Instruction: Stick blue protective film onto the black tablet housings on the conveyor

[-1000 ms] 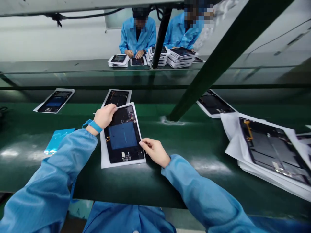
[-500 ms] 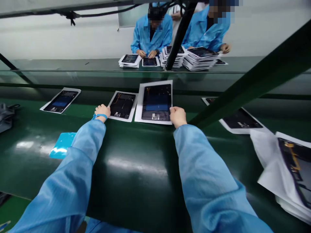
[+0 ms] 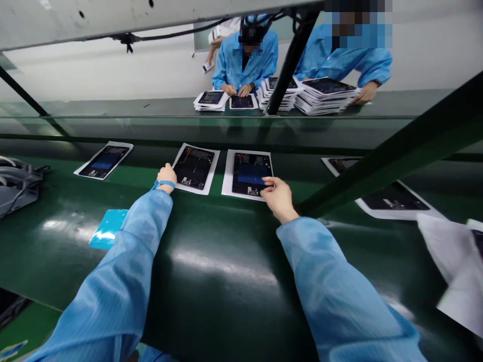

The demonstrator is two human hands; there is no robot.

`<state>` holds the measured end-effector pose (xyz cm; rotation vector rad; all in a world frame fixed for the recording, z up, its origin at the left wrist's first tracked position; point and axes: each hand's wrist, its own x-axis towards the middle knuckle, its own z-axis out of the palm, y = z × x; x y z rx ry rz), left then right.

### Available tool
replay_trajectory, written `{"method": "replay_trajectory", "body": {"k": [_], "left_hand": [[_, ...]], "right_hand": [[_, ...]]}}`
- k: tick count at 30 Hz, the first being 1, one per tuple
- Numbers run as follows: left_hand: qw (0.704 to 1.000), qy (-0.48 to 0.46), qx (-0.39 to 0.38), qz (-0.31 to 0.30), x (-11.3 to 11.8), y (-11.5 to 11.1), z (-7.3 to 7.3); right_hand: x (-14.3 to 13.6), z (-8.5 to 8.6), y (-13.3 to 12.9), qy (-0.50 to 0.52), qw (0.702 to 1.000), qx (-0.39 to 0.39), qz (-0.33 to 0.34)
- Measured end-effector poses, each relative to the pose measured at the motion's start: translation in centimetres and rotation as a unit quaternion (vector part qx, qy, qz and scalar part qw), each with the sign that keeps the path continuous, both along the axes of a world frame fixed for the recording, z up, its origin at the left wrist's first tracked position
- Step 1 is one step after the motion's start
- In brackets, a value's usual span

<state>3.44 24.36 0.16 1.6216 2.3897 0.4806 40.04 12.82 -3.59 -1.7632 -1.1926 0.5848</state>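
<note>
My left hand (image 3: 166, 177) is closed at the left edge of a white sheet (image 3: 206, 185) that carries a dark tablet panel (image 3: 195, 168) with an orange flex strip. To its right, a second tablet panel (image 3: 251, 173), with a blue patch in its middle, lies on its own white sheet (image 3: 229, 173). My right hand (image 3: 279, 198) is at that panel's lower right corner, thumb and fingers apart, with nothing held. Whether its fingertips touch the panel cannot be made out. A blue band circles my left wrist.
Another panel (image 3: 102, 162) lies at far left, near a grey device (image 3: 17, 183). A shiny blue sheet (image 3: 109, 229) rests beside my left sleeve. A dark slanted post (image 3: 377, 156) crosses over panels at right. Co-workers sit opposite behind stacked panels (image 3: 326, 95).
The right panel and sheet, raised and tilted earlier, now lie flat on the green surface. My right hand has let go of their edge. The left hand stays at its sheet.
</note>
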Motion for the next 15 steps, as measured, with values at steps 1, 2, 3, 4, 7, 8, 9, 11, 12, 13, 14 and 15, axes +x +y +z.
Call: {"method": "replay_trajectory", "body": {"k": [1,2,3,4,7,8,9,11,12,13,14,15], "left_hand": [[1.000,-0.022,0.004,0.000,-0.2,-0.1,0.4],[0.999,-0.046,0.007,-0.001,-0.4,-0.3,0.9],[0.997,-0.071,0.011,-0.001,-0.7,-0.5,1.4],[0.995,-0.098,0.016,-0.001,-1.0,-1.0,1.8],[0.982,-0.185,0.035,0.007,-1.8,-3.6,2.8],[0.976,-0.214,0.042,0.012,-2.1,-4.9,2.9],[0.969,-0.241,0.049,0.018,-2.4,-6.5,2.9],[0.955,-0.290,0.062,0.025,-2.9,-10.2,2.7],[0.947,-0.312,0.069,0.025,-3.2,-12.4,2.5],[0.940,-0.331,0.076,0.023,-3.4,-14.7,2.2],[0.934,-0.348,0.084,0.018,-3.7,-17.2,1.9],[0.928,-0.362,0.093,0.011,-3.8,-19.6,1.6]], "right_hand": [[-0.9,-0.3,-1.0,0.021,0.999,0.009,0.023],[-1.8,-0.5,-2.0,0.043,0.998,0.017,0.046],[-2.5,-0.8,-3.2,0.064,0.996,0.023,0.066],[-3.0,-1.0,-4.3,0.084,0.993,0.029,0.084],[-3.7,-1.4,-7.7,0.128,0.984,0.043,0.115],[-3.6,-1.5,-8.7,0.137,0.982,0.047,0.120],[-3.3,-1.6,-9.6,0.142,0.981,0.050,0.122],[-2.7,-1.8,-11.1,0.146,0.981,0.054,0.120],[-2.3,-2.0,-11.7,0.145,0.981,0.056,0.116],[-2.0,-2.2,-12.2,0.141,0.982,0.057,0.111],[-1.7,-2.5,-12.7,0.136,0.983,0.059,0.106],[-1.4,-2.8,-13.0,0.129,0.985,0.060,0.100]]}}
